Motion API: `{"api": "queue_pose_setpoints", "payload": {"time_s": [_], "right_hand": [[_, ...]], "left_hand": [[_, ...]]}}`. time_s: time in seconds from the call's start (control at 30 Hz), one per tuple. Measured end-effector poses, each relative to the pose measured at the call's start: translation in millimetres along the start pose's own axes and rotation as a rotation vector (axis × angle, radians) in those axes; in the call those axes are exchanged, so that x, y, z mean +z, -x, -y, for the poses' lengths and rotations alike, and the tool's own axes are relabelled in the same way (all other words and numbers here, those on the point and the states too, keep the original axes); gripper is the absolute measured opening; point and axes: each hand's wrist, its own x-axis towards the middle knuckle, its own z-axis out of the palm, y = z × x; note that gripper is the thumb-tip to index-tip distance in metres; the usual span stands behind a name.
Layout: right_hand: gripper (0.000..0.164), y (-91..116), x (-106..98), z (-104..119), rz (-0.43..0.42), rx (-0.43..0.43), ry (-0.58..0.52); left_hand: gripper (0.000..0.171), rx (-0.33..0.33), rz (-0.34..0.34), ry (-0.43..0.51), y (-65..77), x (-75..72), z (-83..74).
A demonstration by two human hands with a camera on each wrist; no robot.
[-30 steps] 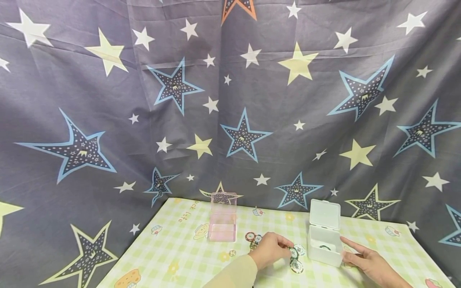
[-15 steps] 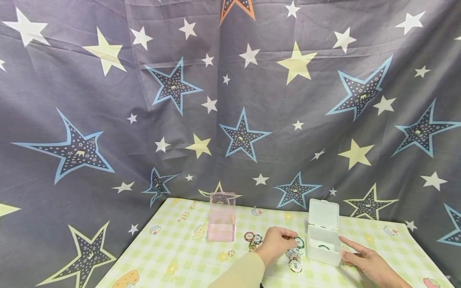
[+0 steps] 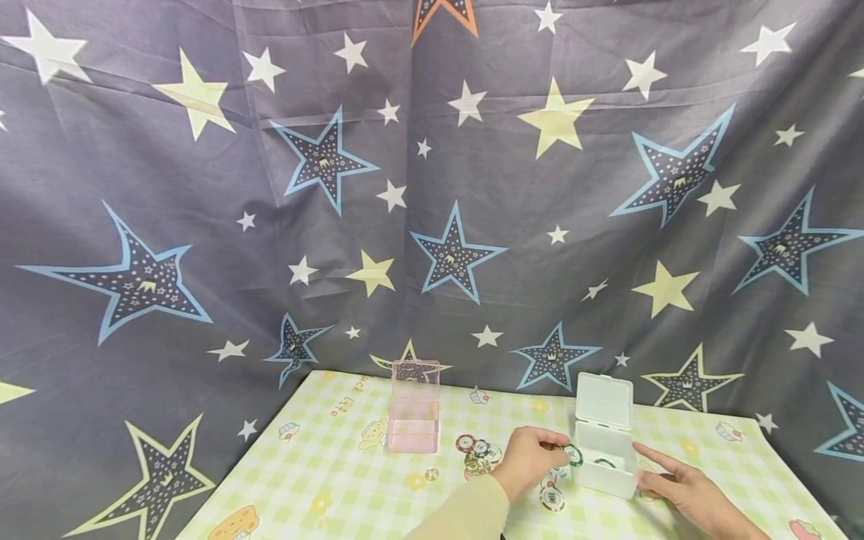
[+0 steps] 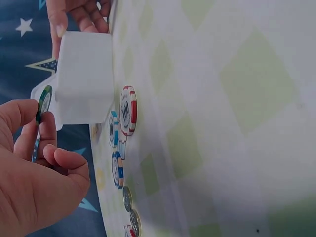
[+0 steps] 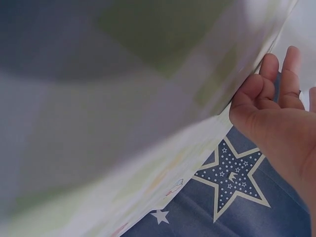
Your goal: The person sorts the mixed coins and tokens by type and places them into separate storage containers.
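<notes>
My left hand (image 3: 529, 459) pinches a green-edged poker chip (image 3: 574, 454) between thumb and fingers. It holds the chip up at the left side of a white box (image 3: 603, 481) whose lid (image 3: 604, 401) stands open. In the left wrist view the chip (image 4: 44, 105) is tilted on edge above the table, in front of the white box (image 4: 85, 79). A green-edged chip (image 3: 604, 463) lies inside the box. Against the box's right side rests my right hand (image 3: 688, 489), its index finger extended. On the table below the left hand lies another poker chip (image 3: 552, 497).
A pink see-through box (image 3: 413, 436) with a raised lid stands farther left. Near it are a red chip (image 3: 466, 443), a blue chip (image 3: 481, 448), gold coins (image 3: 478, 466) and a lone gold coin (image 3: 432, 474). A starry cloth (image 3: 378, 225) hangs behind the table.
The left hand has picked the green-edged chip up from the chips on the table and carried it right to the white box. The right hand stays at the box's side.
</notes>
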Motion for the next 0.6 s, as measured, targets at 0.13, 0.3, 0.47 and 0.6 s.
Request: {"api": "queue_pose_setpoints", "payload": {"time_s": [0.13,0.3,0.47,0.6], "right_hand": [[0.076,0.3,2.9,3.8,-0.024,-0.007,0.022],[0.076,-0.1,2.6,6.5,-0.032,-0.016,0.020],[0.073,3.7,1.6,7.8,-0.016,-0.059,-0.026],[0.071,5.4,1.8,7.4,-0.038,-0.075,-0.014]], "left_hand": [[0.020,-0.011,-0.001,0.013,-1.6,2.6,-0.2],[0.020,-0.009,-0.019,0.027,-2.9,7.2,1.7],[0.021,-0.005,-0.043,0.030,-3.2,13.0,2.1],[0.020,-0.011,-0.043,0.038,-3.5,16.1,1.8]]}}
